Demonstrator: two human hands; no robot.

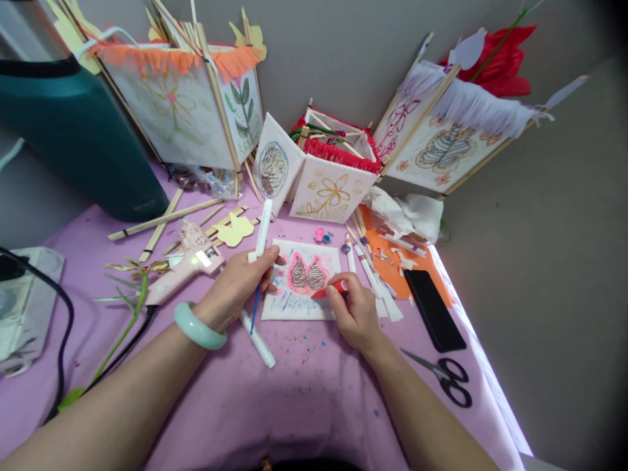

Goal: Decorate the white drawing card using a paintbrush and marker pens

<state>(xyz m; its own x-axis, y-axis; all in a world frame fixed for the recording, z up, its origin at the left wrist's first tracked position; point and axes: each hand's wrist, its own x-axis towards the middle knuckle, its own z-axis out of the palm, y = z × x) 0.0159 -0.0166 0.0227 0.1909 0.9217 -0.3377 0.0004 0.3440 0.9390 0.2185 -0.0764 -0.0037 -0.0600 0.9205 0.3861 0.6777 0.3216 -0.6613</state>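
Observation:
My right hand (354, 310) is closed around a red marker (324, 292), its tip at the lower right of a butterfly-like drawing. The drawing, brown-striped with a pink outline, is on a small white panel (299, 311) speckled with blue. At the panel's left edge, my left hand (250, 278) grips a white marker (263, 226) that sticks up between thumb and fingers. Below that hand shows a thin blue rod (256, 311); whether it joins the marker is hidden. Another white marker (260, 343) lies under my left wrist.
Painted panel lanterns (171, 124) stand along the back. Left are a teal bottle (83, 131), a pink glue gun (181, 271) with its cord, and wooden sticks (161, 219). Right are several markers (373, 278), orange paper (392, 281), a black phone (434, 311) and scissors (449, 379).

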